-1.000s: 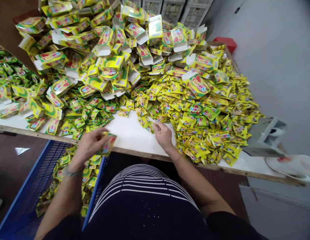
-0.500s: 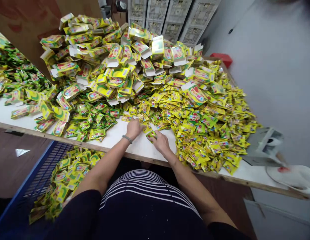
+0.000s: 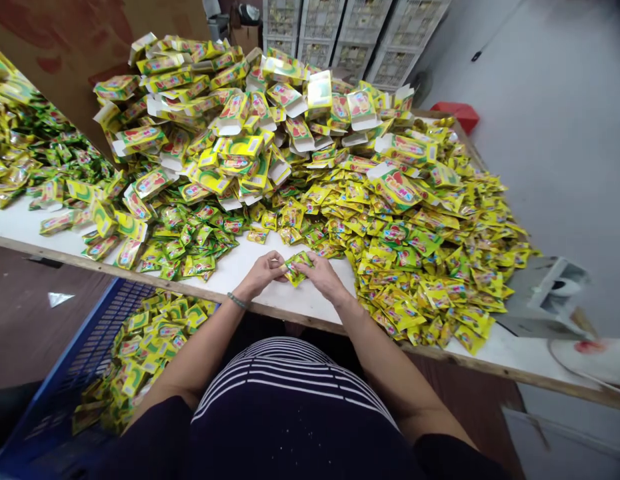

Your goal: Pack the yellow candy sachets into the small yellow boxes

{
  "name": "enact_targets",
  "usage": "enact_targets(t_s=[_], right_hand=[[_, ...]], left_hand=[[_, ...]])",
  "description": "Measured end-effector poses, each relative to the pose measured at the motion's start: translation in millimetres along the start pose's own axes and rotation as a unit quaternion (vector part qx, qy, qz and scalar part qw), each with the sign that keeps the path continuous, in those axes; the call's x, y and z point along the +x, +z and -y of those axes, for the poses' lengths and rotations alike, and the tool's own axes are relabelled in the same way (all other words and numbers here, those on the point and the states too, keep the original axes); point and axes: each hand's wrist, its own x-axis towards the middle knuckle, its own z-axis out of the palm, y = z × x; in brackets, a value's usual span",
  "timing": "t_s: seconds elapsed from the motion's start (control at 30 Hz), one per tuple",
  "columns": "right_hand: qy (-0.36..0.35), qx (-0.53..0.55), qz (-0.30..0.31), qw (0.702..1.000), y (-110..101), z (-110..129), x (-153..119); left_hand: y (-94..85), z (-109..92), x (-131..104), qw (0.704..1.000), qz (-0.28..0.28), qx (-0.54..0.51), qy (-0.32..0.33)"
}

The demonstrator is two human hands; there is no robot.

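The left hand (image 3: 265, 272) has come in beside the right hand (image 3: 326, 277), so both now have the small packets (image 3: 297, 268) pinched between their fingertips, just over the worktop (image 3: 230, 275), near its front edge (image 3: 310, 321). White surface shows on either side of them, hemmed by the green heap (image 3: 200, 243) to the left and the yellow heap (image 3: 415, 267) to the right. Behind, the boxes (image 3: 240, 147) close off the back; the blue basket (image 3: 55, 373) sits below the front edge, to the left.
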Motion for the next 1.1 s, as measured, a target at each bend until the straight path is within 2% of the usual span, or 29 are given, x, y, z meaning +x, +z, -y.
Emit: enact_targets(t_s=[0.07, 0.13, 0.2, 0.27, 0.33, 0.37, 0.4, 0.43, 0.5, 0.53, 0.6, 0.7, 0.83, 0.9, 1.03, 1.1], right_hand=[[-0.001, -0.003, -0.038, 0.999, 3, 5, -6], [0.003, 0.020, -0.047, 0.999, 3, 8, -11], [0.013, 0.056, -0.016, 0.998, 1, 9, -15], [0.027, 0.083, 0.034, 0.996, -1, 7, -17], [0.038, 0.090, 0.065, 0.993, -2, 1, -19], [0.040, 0.084, 0.068, 0.993, -2, -2, -21], [0.039, 0.071, 0.062, 0.995, -1, -6, -23], [0.036, 0.052, 0.050, 0.997, 1, -9, -26], [0.031, 0.006, 0.015, 0.999, 6, -15, -31], [0.029, -0.015, -0.002, 0.999, 9, -18, -33], [0.026, -0.047, -0.022, 0.998, 15, -20, -36], [0.021, -0.063, -0.025, 0.997, 22, -22, -38], [0.016, -0.057, -0.028, 0.998, 24, -24, -38], [0.014, -0.053, -0.030, 0.998, 24, -26, -38], [0.020, -0.058, -0.040, 0.997, 27, -29, -36], [0.019, -0.057, -0.045, 0.997, 28, -29, -36]], left_hand=[[1.3, 1, -6, 1.000, -0.014, -0.023, -0.003], [4.5, 4, -9, 0.999, -0.029, -0.025, 0.000], [8.1, 7, -10, 0.999, -0.032, 0.016, 0.013], [8.7, 3, -8, 0.996, -0.001, 0.083, 0.015], [2.3, -13, -5, 0.986, 0.022, 0.162, 0.015], [-4.4, -26, -3, 0.976, -0.002, 0.215, 0.029], [-13.6, -41, 0, 0.957, -0.060, 0.277, 0.054], [-24.7, -58, 3, 0.922, -0.150, 0.345, 0.090], [-50.6, -92, 12, 0.805, -0.350, 0.459, 0.136], [-63.5, -106, 17, 0.752, -0.411, 0.497, 0.134], [-86.2, -126, 26, 0.690, -0.456, 0.553, 0.100], [-109.7, -138, 40, 0.647, -0.442, 0.618, 0.062], [-132.4, -145, 51, 0.599, -0.431, 0.668, 0.097], [-142.2, -152, 55, 0.588, -0.398, 0.694, 0.118], [-152.4, -162, 60, 0.576, -0.292, 0.751, 0.137], [-154.5, -163, 63, 0.566, -0.295, 0.759, 0.130]])
